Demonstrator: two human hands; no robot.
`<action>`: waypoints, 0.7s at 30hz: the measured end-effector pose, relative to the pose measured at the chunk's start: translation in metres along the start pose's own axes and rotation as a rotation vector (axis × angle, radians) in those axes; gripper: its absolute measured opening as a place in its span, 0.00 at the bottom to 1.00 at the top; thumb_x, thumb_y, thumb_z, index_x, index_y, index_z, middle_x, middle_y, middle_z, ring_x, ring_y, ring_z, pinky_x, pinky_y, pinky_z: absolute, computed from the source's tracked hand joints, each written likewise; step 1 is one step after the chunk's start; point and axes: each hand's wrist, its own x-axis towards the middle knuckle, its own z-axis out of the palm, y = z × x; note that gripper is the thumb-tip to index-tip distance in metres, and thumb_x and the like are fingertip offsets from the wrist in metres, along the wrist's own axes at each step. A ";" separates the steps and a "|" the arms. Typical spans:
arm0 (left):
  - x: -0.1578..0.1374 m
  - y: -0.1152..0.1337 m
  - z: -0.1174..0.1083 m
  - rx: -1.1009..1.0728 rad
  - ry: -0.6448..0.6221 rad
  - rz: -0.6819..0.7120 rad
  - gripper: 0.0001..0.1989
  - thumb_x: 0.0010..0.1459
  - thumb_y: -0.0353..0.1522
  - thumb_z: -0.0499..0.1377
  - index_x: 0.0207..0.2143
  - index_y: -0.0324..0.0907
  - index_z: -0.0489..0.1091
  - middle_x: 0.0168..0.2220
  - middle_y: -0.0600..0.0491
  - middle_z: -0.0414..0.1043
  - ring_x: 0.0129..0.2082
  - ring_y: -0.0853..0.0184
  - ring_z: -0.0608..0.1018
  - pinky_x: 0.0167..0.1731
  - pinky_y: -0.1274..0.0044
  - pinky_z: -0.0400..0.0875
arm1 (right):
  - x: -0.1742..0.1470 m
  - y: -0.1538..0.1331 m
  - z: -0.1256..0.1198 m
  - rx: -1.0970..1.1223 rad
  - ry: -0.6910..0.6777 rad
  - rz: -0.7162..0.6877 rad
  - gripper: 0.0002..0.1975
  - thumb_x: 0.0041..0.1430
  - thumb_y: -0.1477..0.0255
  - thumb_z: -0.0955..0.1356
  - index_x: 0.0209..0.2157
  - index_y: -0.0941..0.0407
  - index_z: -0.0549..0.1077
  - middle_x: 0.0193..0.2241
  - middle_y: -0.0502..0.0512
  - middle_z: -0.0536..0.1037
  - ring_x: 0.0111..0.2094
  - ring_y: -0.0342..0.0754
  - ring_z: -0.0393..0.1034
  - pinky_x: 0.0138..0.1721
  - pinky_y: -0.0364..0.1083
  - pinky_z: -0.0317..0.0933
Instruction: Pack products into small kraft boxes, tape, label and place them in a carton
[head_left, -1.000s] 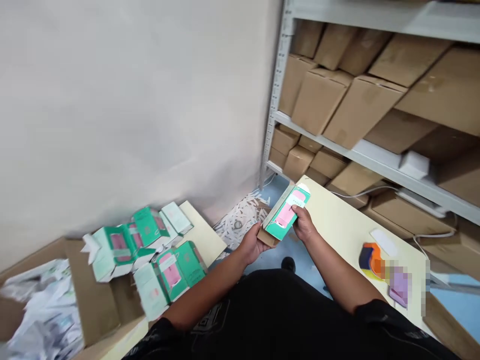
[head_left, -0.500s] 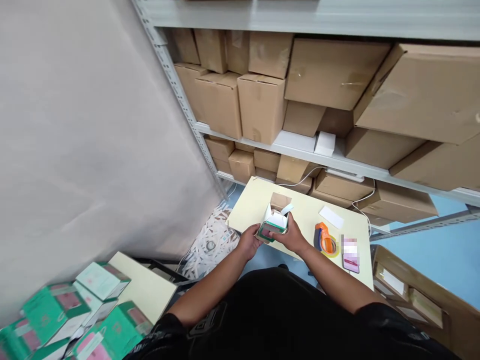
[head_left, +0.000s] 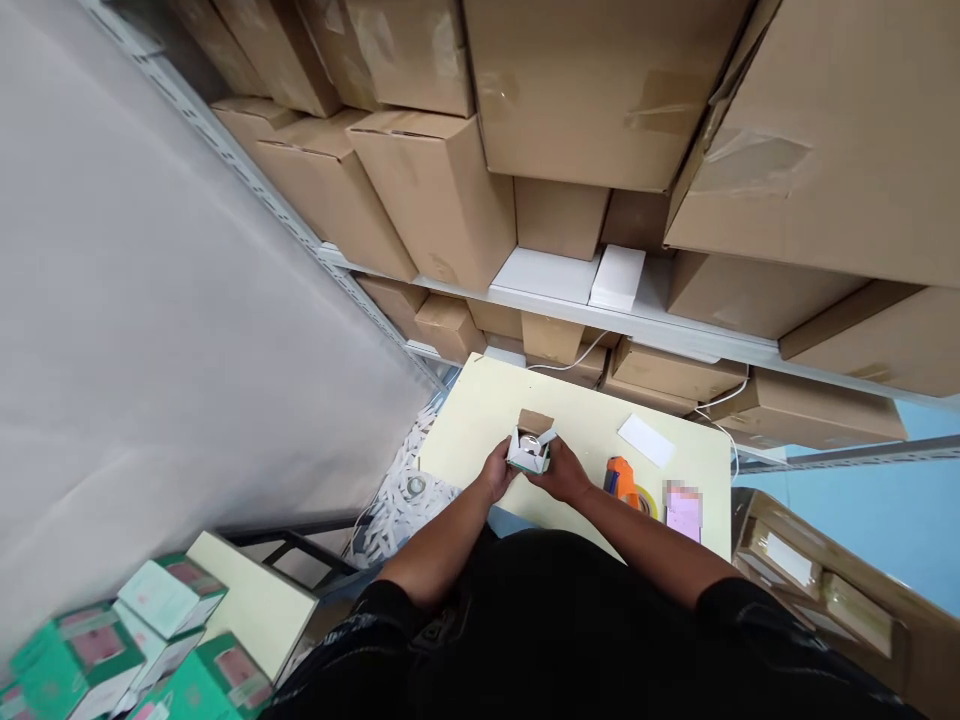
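A small green and white carton is held between my two hands over the near edge of the cream table. Its top flaps stand up, and a round, shiny thing shows inside, too small to name. My left hand grips the carton's left side. On the right side, my right hand is wrapped round it, with the fingers partly hidden. To the right lie an orange tape dispenser, a white card and a phone with a pink screen.
Shelves of brown cardboard boxes rise behind the table. Green cartons are stacked at lower left. White paper strips and a tape roll lie beside the table's left edge. An opened large box stands at right.
The carton has tipped so its open top faces me more, showing the inside. Both hands have turned with it. My view has shifted closer to the shelves.
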 end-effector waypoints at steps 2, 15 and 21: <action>0.015 0.005 -0.003 0.274 0.003 0.050 0.18 0.61 0.44 0.59 0.38 0.38 0.77 0.35 0.46 0.81 0.42 0.55 0.81 0.47 0.66 0.75 | 0.009 0.012 0.005 -0.001 -0.010 -0.013 0.30 0.44 0.70 0.76 0.50 0.51 0.68 0.48 0.59 0.75 0.51 0.60 0.71 0.53 0.59 0.67; 0.009 0.099 0.003 1.063 -0.405 0.608 0.09 0.59 0.33 0.63 0.42 0.47 0.80 0.60 0.47 0.67 0.59 0.54 0.72 0.60 0.66 0.69 | 0.018 0.014 0.016 -0.032 0.055 0.263 0.37 0.40 0.67 0.79 0.54 0.55 0.70 0.50 0.61 0.75 0.51 0.60 0.71 0.55 0.59 0.65; 0.009 0.129 0.017 1.352 -0.519 0.515 0.21 0.48 0.38 0.72 0.45 0.47 0.77 0.51 0.50 0.72 0.49 0.55 0.78 0.50 0.67 0.73 | 0.009 -0.035 0.012 0.208 0.202 0.251 0.32 0.60 0.52 0.69 0.61 0.53 0.68 0.57 0.60 0.73 0.59 0.59 0.66 0.62 0.57 0.60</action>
